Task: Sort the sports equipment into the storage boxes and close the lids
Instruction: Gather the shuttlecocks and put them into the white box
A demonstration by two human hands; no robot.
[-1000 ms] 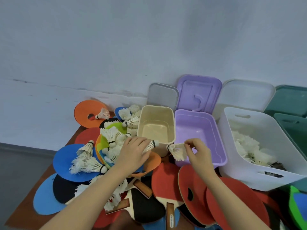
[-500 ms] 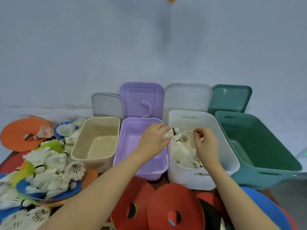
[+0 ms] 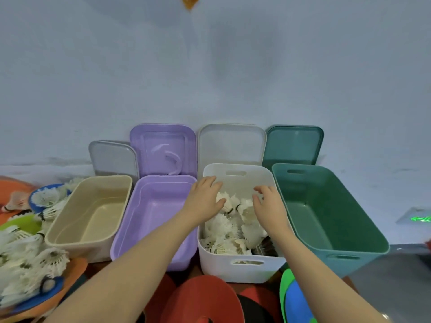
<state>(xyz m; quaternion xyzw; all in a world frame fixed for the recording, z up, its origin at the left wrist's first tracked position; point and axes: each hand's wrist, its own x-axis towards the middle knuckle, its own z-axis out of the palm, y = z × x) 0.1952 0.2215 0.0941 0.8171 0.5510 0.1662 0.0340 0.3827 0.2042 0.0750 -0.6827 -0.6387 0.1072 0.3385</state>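
Both hands have let go of the shuttlecocks they were pinching half a second ago, and those now lie in the white box.

At the left edge of the desk sits a messy pile of loose shuttlecocks (image 3: 30,269) on top of flat colored discs (image 3: 70,273). Next comes the beige box (image 3: 70,238), with nothing seen inside it. Its gray lid (image 3: 114,157) leans on the wall behind it. Just beside it is the purple box (image 3: 130,234), and its purple lid (image 3: 163,148) stands up against the wall too.

The left hand (image 3: 204,200) hangs over the line where the purple box and the white box (image 3: 242,270) meet. Its fingers (image 3: 208,180) are straight and a little spread, and they hold nothing. Under it, the white box holds a heap of white shuttlecocks (image 3: 231,227). The right hand (image 3: 268,203) hangs over the right side of the same box. Its fingers (image 3: 260,189) are loose and a little bent, and they hold nothing either. The white lid (image 3: 231,143) leans on the wall behind.

The green box (image 3: 363,248) is last in the row, touching the white box, with nothing seen inside. Its green lid (image 3: 293,143) leans on the wall.

Along the near edge of the desk lie red discs (image 3: 203,299), and a green and blue disc (image 3: 293,299) lies further right.
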